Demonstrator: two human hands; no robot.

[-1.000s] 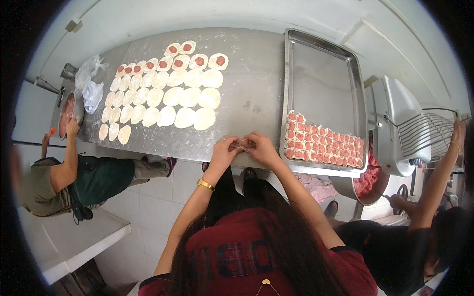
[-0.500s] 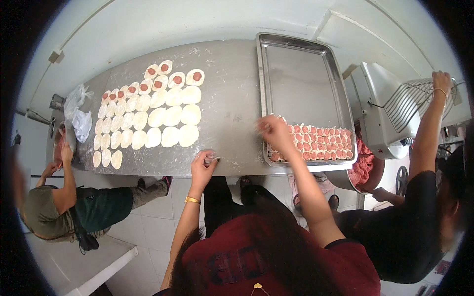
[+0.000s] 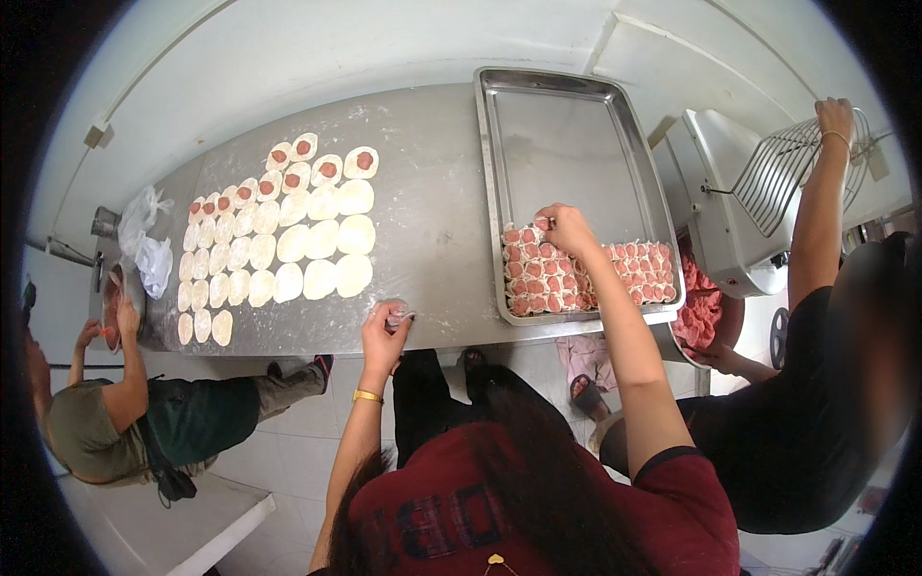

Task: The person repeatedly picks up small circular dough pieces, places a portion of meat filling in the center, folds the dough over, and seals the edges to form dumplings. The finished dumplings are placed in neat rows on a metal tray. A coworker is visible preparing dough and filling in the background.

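Note:
Over the metal tray point(image 3: 486, 173), my right hand point(image 3: 569, 230) pinches a small open-topped dumpling point(image 3: 545, 223) at the back edge of the packed rows. Those rows of meat-filled dumplings point(image 3: 540, 278) take up the near end of the tray. By the table's front edge, my left hand point(image 3: 386, 324) is closed, with something pale showing at its fingertips that I cannot make out. Round dough wrappers point(image 3: 293, 242) lie in rows to its left. Several wrappers along the back carry a ball of pink meat filling point(image 3: 328, 170).
A floured steel table point(image 3: 427, 192) bears everything. At right, a co-worker's hand point(image 3: 834, 117) grips the wire guard point(image 3: 783, 178) of a white mixer point(image 3: 706, 178), near a bowl of meat point(image 3: 701, 307). Another person point(image 3: 106, 413) works at left beside plastic bags point(image 3: 152, 254).
My right hand has shifted right along the back edge of the dumpling rows. My left hand stays near the table's front edge. The whole view has tilted slightly.

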